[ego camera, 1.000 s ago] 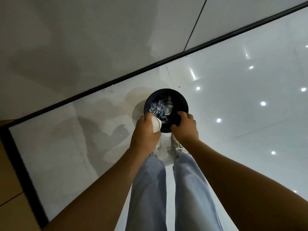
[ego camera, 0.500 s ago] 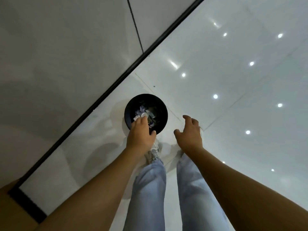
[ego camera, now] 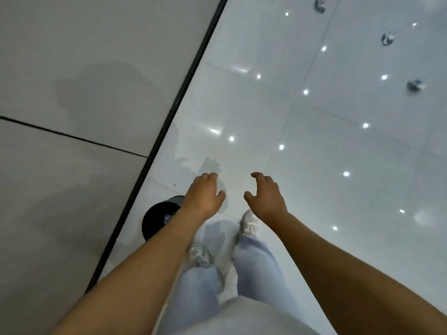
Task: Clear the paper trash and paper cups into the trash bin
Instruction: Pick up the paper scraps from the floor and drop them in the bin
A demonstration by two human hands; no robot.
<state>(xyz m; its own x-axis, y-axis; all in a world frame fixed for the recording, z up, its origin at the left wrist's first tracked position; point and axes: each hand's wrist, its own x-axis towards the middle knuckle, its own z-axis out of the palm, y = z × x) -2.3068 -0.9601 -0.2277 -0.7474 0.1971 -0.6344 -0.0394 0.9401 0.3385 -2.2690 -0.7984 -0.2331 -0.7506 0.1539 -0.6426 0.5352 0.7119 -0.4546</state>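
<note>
The round black trash bin (ego camera: 158, 217) stands on the glossy white floor beside the wall, lower left of centre, half hidden behind my left forearm. A bit of crumpled paper shows inside it. My left hand (ego camera: 204, 195) hovers above and to the right of the bin, fingers loosely curled, holding nothing. My right hand (ego camera: 264, 197) is level with it further right, fingers spread and empty. No paper cup is visible outside the bin.
A grey wall (ego camera: 84, 93) with a black baseboard (ego camera: 169, 117) runs diagonally along the left. My legs in light jeans and white shoes (ego camera: 250, 224) stand just right of the bin. Small dark round objects (ego camera: 388, 38) sit on the floor at far upper right.
My left hand held a white paper cup over the bin, then let it drop inside. Both hands have since come away empty, and the view has swung right, leaving the bin at lower left.
</note>
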